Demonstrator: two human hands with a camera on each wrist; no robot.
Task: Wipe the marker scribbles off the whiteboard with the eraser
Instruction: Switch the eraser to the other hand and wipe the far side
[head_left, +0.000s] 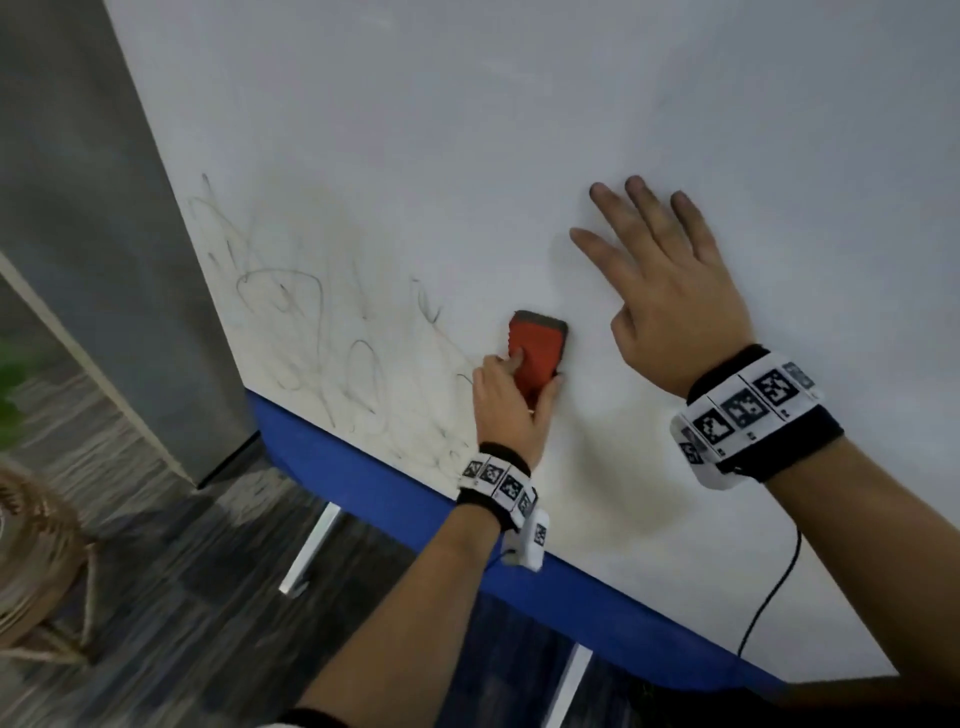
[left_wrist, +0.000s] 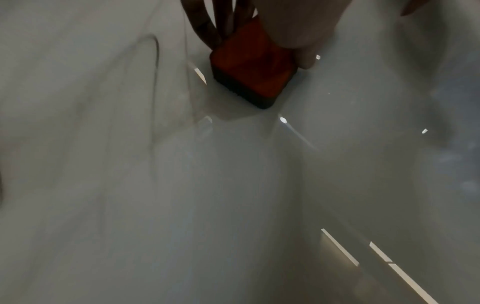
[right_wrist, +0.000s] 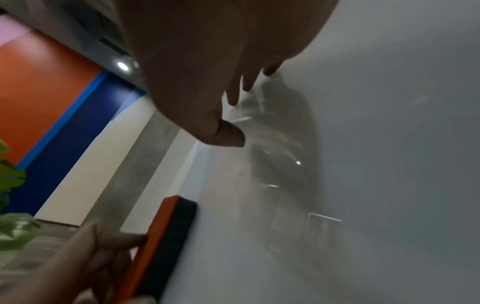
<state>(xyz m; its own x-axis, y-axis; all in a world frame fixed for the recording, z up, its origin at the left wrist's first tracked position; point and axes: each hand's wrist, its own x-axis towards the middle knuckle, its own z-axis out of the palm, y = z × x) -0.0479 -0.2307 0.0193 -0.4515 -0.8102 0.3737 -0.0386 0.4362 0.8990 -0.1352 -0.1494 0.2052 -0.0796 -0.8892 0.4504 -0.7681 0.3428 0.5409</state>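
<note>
A white whiteboard (head_left: 519, 130) with a blue lower frame (head_left: 374, 483) fills the head view. Faint black marker scribbles (head_left: 291, 312) cover its lower left part. My left hand (head_left: 511, 400) grips a red eraser (head_left: 535, 353) with a dark felt pad and holds it flat against the board, just right of the scribbles. The left wrist view shows the eraser (left_wrist: 253, 67) on the board beside a scribble line (left_wrist: 155, 61). My right hand (head_left: 660, 280) lies flat on the board with fingers spread, to the right of the eraser. The eraser (right_wrist: 161, 242) shows edge-on in the right wrist view.
A grey pillar (head_left: 93, 208) stands left of the board. A rattan stand (head_left: 41, 561) and green plant leaves (head_left: 10, 395) sit at the lower left on the dark floor. White board legs (head_left: 311, 551) and a black cable (head_left: 774, 592) hang below.
</note>
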